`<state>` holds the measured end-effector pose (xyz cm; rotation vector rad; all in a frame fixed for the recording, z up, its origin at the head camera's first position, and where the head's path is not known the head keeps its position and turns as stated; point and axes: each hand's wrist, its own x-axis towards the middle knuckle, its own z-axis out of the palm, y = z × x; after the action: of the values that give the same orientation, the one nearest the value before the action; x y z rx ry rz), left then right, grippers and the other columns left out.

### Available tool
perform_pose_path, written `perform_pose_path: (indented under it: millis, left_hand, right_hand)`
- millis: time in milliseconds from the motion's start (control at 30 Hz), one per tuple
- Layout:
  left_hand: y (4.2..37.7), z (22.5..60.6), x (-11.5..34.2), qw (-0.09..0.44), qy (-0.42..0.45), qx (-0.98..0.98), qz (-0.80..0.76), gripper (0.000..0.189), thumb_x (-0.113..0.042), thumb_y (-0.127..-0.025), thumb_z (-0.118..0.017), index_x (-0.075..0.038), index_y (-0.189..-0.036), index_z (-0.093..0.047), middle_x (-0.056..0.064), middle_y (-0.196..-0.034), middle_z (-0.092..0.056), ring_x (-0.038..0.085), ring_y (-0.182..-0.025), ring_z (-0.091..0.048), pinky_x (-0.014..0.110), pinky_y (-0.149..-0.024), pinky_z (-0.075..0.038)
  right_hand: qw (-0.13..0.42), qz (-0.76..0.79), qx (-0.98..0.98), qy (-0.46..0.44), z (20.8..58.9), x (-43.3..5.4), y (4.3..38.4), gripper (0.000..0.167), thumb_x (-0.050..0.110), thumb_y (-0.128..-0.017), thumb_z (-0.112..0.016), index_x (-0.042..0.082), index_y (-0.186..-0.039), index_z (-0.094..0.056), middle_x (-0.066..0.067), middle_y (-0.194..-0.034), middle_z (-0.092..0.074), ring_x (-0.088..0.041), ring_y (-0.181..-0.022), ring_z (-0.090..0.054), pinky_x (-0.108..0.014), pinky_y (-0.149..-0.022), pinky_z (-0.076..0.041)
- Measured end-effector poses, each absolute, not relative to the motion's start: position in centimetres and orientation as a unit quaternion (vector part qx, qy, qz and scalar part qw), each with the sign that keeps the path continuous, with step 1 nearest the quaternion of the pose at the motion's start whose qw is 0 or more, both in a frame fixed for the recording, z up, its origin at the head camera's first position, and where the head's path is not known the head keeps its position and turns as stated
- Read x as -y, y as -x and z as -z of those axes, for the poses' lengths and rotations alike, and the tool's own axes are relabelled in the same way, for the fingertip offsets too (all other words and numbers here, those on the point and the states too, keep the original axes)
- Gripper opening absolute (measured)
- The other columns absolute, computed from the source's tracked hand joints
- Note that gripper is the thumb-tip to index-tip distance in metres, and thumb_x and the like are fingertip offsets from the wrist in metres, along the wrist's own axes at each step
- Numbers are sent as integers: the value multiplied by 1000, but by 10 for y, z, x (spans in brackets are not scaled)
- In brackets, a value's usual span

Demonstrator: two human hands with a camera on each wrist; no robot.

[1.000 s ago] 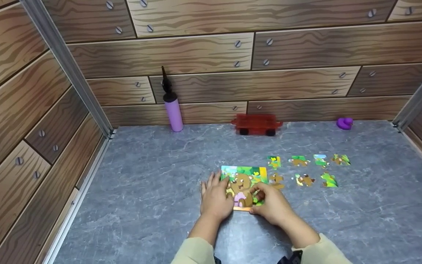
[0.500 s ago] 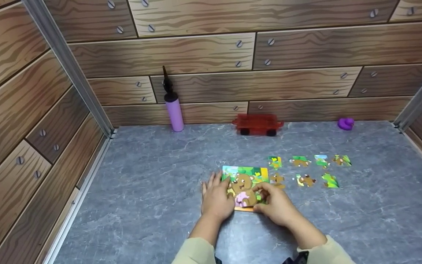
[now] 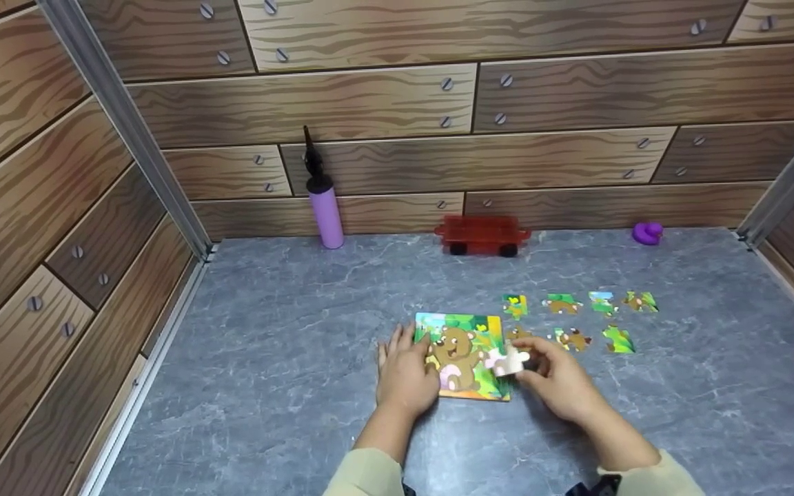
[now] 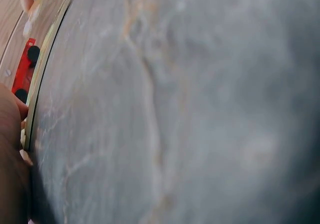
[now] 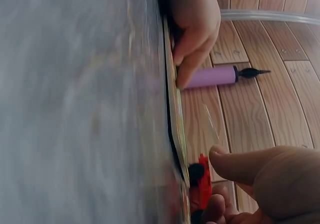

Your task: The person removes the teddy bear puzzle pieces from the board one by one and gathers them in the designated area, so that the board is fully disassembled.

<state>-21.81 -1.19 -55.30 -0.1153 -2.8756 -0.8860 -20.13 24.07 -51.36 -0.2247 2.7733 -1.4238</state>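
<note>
In the head view, my left hand [image 3: 407, 375] rests flat on the left side of a square bear picture puzzle [image 3: 464, 321], fingers pointing away from me. My right hand [image 3: 555, 379] pinches a puzzle piece [image 3: 507, 362] between thumb and fingers, held just above the puzzle's right edge. The piece shows a pale face in the head view. In the right wrist view it appears nearly edge-on, a thin puzzle piece [image 5: 211, 125] at the thumb tip. A bear-coloured loose piece [image 3: 517, 333] lies partly hidden behind my right hand.
Several loose puzzle pieces lie in two rows to the right, among them a green piece [image 3: 619, 339] and a brown one [image 3: 564, 303]. Along the back wall stand a purple hand pump [image 3: 328, 217], a red toy wagon [image 3: 483, 234] and a purple rubber duck [image 3: 647, 233].
My right hand has lifted from the puzzle's lower right and moved right, with the puzzle piece now visible in its fingers. My left hand stays in place on the puzzle.
</note>
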Motion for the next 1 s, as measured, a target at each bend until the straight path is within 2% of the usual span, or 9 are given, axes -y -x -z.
perform_pose_path:
  millis: [333,667,767,933,1000]
  left_hand:
    - [219,554,12,63,37,953,294,53,-14,-91,-62,-7,-144,-66,13,-165,-44,37,-157,-31,66,-126,-14]
    - [217,555,13,66,36,952,298,53,-11,-91,-59,-6,-144,-66,12,-165,-44,37,-157,-31,67,-126,-14]
    - [217,555,12,67,35,952,297,53,-9,-91,-58,-6,-143,-67,12,-165,-44,37,-157,-31,67,-126,-15]
    - [217,555,12,66,33,953,293,54,-10,-90,-57,-7,-143,-67,11,-165,-45,36,-157,-31,67,-126,-15]
    - [217,554,11,65,34,953,295,54,-10,-90,-58,-7,-143,-67,11,-165,-45,36,-157,-31,67,-126,-14]
  right_hand:
    - [-32,433,-899,58,512,-281,201,50,-10,-92,-71,0,-140,-62,-22,-117,-62,-20,-80,-56,-26,-63,-50]
    - [-66,416,-906,51,516,-331,201,50,-12,-93,-67,-6,-141,-56,-27,-112,-62,-19,-80,-58,-25,-63,-51]
    - [-71,411,-908,41,519,-347,203,50,-13,-95,-64,-8,-143,-51,-30,-110,-62,-25,-83,-62,-25,-63,-51]
    - [-68,391,-917,25,519,-373,207,50,-10,-99,-57,-9,-147,-43,-39,-116,-61,-47,-99,-65,-30,-71,-52]
    - [-71,384,-921,21,518,-384,210,50,-10,-100,-56,-10,-148,-41,-40,-115,-60,-52,-100,-64,-32,-71,-52]
